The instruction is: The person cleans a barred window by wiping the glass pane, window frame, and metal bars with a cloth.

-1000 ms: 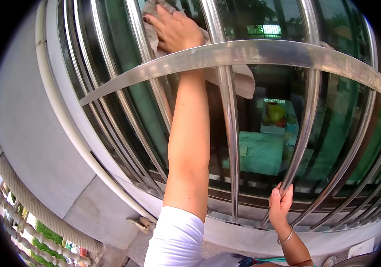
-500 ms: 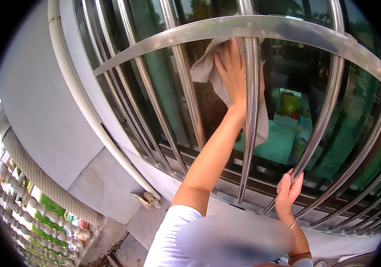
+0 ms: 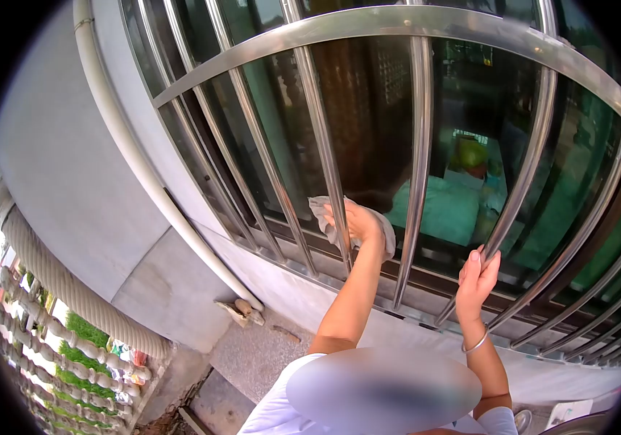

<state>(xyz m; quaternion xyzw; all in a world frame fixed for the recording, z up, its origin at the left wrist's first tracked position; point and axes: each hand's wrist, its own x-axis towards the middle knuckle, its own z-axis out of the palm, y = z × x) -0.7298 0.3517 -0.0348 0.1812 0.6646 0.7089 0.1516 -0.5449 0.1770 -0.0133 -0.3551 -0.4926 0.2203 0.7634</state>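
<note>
My left hand (image 3: 359, 222) reaches between the metal bars and presses a crumpled grey-beige cloth (image 3: 385, 230) against the lower part of the dark window glass (image 3: 368, 130). One bar crosses in front of its fingers, so they are partly hidden. Lower right, my right hand (image 3: 477, 279), with a bracelet at the wrist, is wrapped round a slanting metal bar (image 3: 517, 203) near its lower end.
A curved metal band (image 3: 368, 23) crosses the bars at the top. A white pipe (image 3: 136, 170) runs down the grey wall at left. Stone balusters (image 3: 56, 341) stand lower left. Green fabric (image 3: 437, 210) shows behind the glass. A blurred oval covers the bottom centre.
My left hand has moved from high on the glass down to its lower edge, taking the cloth along. My right hand keeps its grip on the bar. The view has shifted.
</note>
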